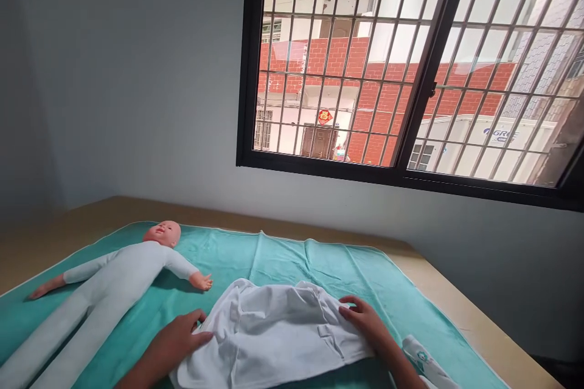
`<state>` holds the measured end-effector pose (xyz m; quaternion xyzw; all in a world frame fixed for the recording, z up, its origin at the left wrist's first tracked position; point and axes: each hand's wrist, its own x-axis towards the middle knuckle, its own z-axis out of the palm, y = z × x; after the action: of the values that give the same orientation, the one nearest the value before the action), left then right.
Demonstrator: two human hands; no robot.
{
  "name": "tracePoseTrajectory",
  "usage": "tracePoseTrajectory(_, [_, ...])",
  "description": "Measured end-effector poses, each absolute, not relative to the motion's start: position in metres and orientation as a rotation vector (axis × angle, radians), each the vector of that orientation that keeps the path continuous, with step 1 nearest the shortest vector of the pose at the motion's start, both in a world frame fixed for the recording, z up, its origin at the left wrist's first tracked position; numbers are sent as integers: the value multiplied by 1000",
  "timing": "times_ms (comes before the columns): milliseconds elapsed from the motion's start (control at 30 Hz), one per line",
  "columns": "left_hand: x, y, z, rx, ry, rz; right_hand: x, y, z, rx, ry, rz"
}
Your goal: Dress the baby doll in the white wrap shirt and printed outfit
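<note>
A white cloth garment with seams and creases lies spread in front of me. On its left edge, my left hand grips the fabric, with the thumb on top and some fingers hidden under or behind it. My right hand pinches the upper right side of the same garment between thumb and fingers. To the left lies a baby doll on its back, in a white body suit with its arms spread. Neither hand touches the doll.
A green sheet covers much of the wooden table. Close to my right forearm is a rolled white cloth with a teal print. Behind the table rise a grey wall and a barred window.
</note>
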<state>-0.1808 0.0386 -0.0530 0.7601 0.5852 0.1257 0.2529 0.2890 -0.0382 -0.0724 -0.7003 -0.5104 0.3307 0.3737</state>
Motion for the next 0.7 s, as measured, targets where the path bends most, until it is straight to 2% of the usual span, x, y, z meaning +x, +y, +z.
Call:
tracePoseTrajectory(133, [-187, 45, -49, 1971, 1590, 556, 292, -57, -56, -1522, -1287, 1260])
tracePoseTrajectory(300, [-192, 46, -53, 1931, 1944, 444, 284, -80, -48, -1619, -1406, 1303])
tracePoseTrajectory(467, [-183, 43, -71, 2258, 1998, 482, 290, -82, -71, -1638, -1301, 1090])
tracePoseTrajectory(600, [-197, 53, -78, 2078, 1962, 632, 291, -72, -95, -1848, -1105, 768])
tracePoseTrajectory(700, [-212, 60, -76, 1983, 1915, 721, 285, -67, -97, -1889, -1078, 653])
